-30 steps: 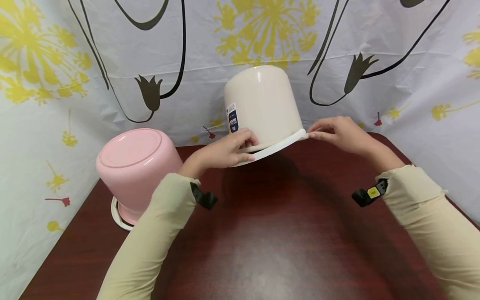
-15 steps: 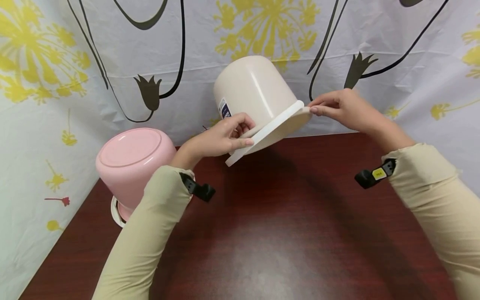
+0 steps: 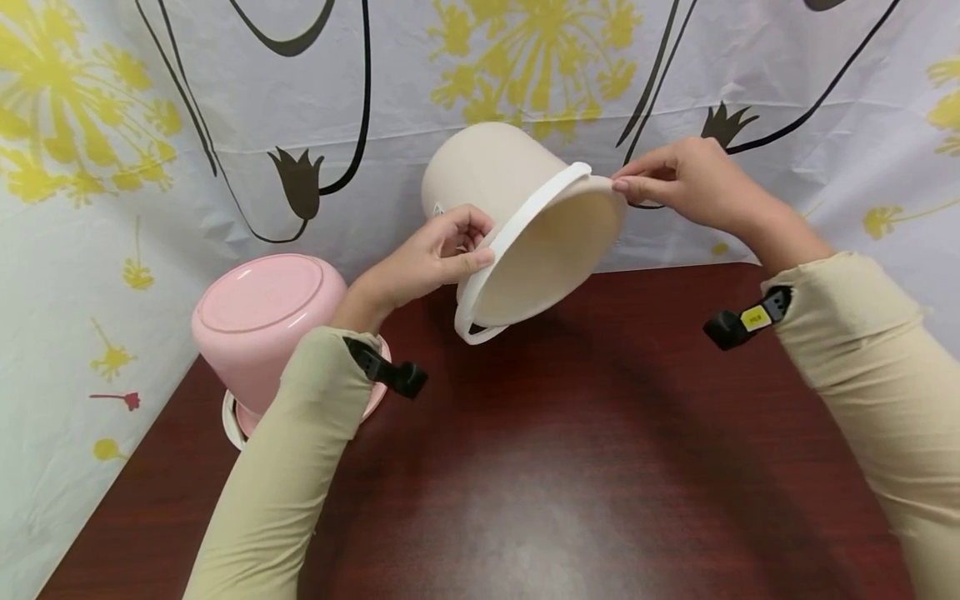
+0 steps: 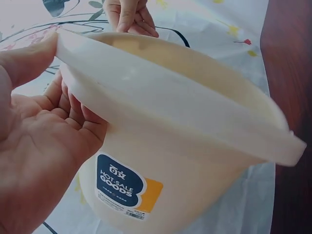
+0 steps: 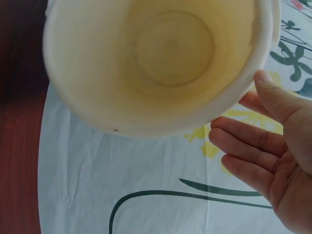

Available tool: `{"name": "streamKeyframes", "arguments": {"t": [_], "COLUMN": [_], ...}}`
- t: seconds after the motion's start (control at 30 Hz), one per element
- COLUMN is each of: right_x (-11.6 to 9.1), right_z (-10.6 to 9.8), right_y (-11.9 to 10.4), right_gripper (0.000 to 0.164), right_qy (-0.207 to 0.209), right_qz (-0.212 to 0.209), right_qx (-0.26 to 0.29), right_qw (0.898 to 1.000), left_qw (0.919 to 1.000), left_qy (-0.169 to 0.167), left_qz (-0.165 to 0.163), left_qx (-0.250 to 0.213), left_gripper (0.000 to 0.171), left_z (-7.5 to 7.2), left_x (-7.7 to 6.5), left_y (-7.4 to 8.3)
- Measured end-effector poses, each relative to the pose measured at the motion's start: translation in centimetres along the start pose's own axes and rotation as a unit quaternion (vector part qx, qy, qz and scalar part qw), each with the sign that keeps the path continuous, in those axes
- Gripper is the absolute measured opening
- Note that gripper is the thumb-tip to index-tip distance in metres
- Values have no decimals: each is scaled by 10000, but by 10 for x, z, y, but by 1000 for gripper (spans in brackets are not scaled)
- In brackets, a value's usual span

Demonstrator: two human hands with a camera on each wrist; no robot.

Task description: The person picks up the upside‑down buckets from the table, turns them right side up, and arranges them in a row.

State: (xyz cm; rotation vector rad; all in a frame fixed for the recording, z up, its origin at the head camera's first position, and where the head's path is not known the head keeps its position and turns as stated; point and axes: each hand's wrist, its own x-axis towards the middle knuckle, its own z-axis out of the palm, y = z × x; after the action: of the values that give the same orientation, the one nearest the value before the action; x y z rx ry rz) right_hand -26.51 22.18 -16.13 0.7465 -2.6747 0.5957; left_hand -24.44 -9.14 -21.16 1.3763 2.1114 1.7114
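Note:
A cream plastic bucket is tipped on its side above the table, its mouth facing down toward me and to the right. Its white handle lies along the near rim. With thumb and fingers my left hand grips the handle and rim at the left. My right hand pinches the rim on the far right between thumb and index finger, the other fingers loosely bent in the right wrist view. That view shows a bare inside with a round base. A blue and orange label is on the bucket's side.
A pink bucket stands upside down at the left of the dark red wooden table, with a white handle by its rim. A white curtain with flower prints hangs behind the table.
The cream bucket has turned from nearly upside down to lying tilted, so its inside now shows. My right hand has risen with the rim. My left hand has moved slightly up and left.

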Motion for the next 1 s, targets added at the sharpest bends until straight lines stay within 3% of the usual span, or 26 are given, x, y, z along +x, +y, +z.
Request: {"name": "streamKeyframes", "arguments": {"t": [0.23,0.4,0.57,0.77,0.87,1.0], "right_x": [9,13,14,12,10,7], "right_z": [-1,0,2,8,12,19], "right_y": [-3,-1,3,12,16,19], "right_gripper": [30,30,31,36,38,40], "right_qy": [1,-8,-108,-311,-371,-435], "right_qz": [-179,-175,-10,409,521,617], "right_qx": [-206,-208,40,544,898,1593], "right_qw": [9996,9996,9999,9972,9939,9843], "left_qw": [9973,9889,9729,9556,9423,9176], "left_qy": [380,670,986,1359,1535,1856], "left_qz": [-94,-150,-177,-124,95,366], "left_qx": [-622,-1315,-2082,-2612,-2974,-3497], "left_gripper": [12,12,17,18,20,22], "left_z": [-2,-2,-2,-3,-4,-4], "left_x": [-5,-8,-11,-18,-22,-29], "left_y": [-2,-4,-7,-14,-20,-23]}}
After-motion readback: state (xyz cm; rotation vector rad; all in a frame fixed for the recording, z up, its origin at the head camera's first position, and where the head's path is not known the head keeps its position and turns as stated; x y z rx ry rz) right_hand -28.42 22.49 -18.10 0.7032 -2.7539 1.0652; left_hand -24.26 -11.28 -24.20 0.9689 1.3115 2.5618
